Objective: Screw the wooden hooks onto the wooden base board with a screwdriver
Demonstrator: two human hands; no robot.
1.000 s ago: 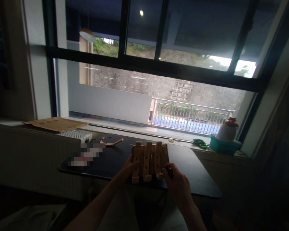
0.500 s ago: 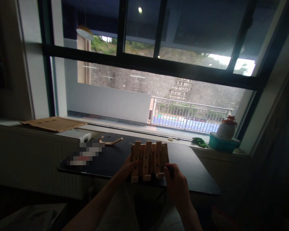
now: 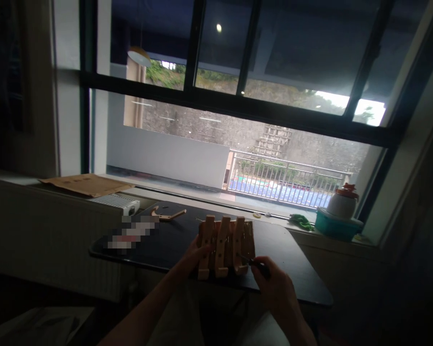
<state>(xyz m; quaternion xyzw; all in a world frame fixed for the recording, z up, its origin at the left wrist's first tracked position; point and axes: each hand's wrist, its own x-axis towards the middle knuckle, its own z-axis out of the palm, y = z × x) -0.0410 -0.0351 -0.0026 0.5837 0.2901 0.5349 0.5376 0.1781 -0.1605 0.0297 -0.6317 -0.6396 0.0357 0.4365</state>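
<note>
A wooden board (image 3: 250, 240) with three hook-ended wooden strips (image 3: 222, 245) across it is tilted up at the table's near edge. My left hand (image 3: 192, 254) grips the board's left side, with the thumb over the leftmost strip. In my right hand (image 3: 278, 284) is a screwdriver (image 3: 261, 265), closed in the fingers by its dark handle. Its thin shaft points left to the lower part of the rightmost strip; whether the tip sits in a screw is too small to tell. Small dark holes or screws dot the strips.
A loose curved wooden piece (image 3: 168, 216) lies on the dark table (image 3: 292, 259), near a blurred-out item (image 3: 130, 233). On the sill are a brown envelope (image 3: 89, 184), a green cloth (image 3: 301, 222), and a teal box (image 3: 335, 224) under a bottle (image 3: 342, 203).
My right hand has drawn slightly right and down, and more of the screwdriver's shaft and handle shows. The left hand keeps its hold on the board. The whole view has shifted a little.
</note>
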